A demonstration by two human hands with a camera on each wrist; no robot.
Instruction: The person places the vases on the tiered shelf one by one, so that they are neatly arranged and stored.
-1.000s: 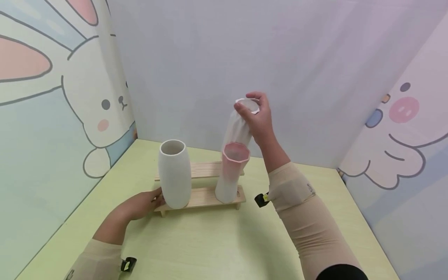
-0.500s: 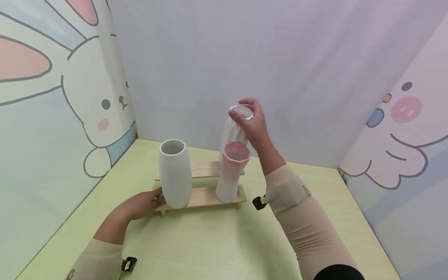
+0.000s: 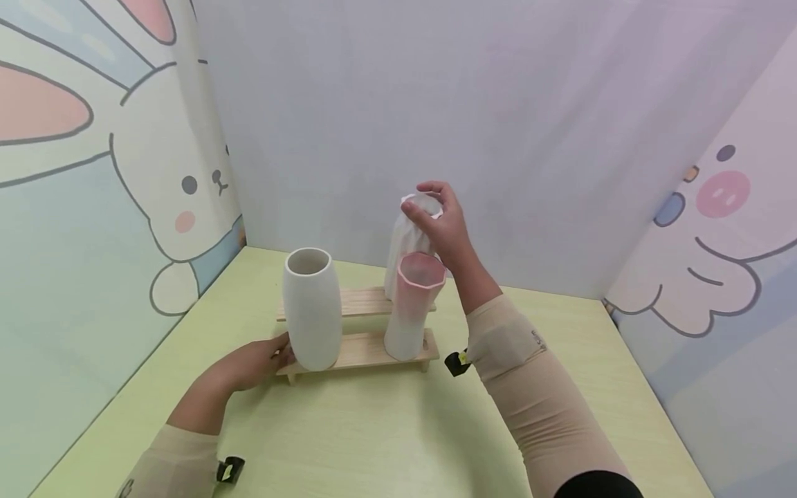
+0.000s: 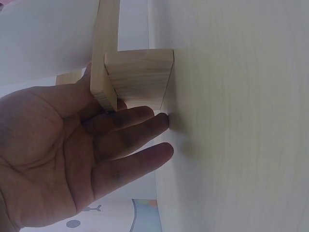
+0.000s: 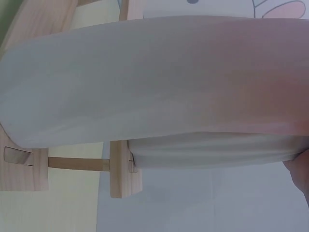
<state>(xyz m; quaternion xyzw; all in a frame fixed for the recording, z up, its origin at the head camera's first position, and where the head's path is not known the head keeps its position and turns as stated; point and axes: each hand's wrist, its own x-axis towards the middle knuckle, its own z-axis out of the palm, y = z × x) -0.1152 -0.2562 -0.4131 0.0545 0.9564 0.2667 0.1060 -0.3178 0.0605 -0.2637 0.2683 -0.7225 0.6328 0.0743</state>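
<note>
My right hand [image 3: 445, 225] grips the rim of a white fluted vase [image 3: 407, 242], thumb on the near side and fingers around the far side. That vase stands at the right end of the upper tier of a two-step wooden stand [image 3: 364, 351]. In front of it, on the lower tier, is a pink-and-white vase [image 3: 411, 311] with an angular rim, which fills much of the right wrist view. A plain white vase [image 3: 313, 315] stands at the lower tier's left end. Beside it, my left hand [image 3: 252, 363] holds the stand's left end, thumb above the board [image 4: 104, 72] and fingers below.
The stand rests on a pale yellow table [image 3: 349, 436]. A grey backdrop [image 3: 349, 124] rises behind it. Cartoon-printed panels flank both sides, a rabbit [image 3: 168, 187] on the left. A black wrist device [image 3: 457, 363] hangs by the right sleeve.
My right hand has lowered the white fluted vase and shifted it slightly left, from a tilt to nearly upright on the upper tier. The left hand and the other vases have stayed put.
</note>
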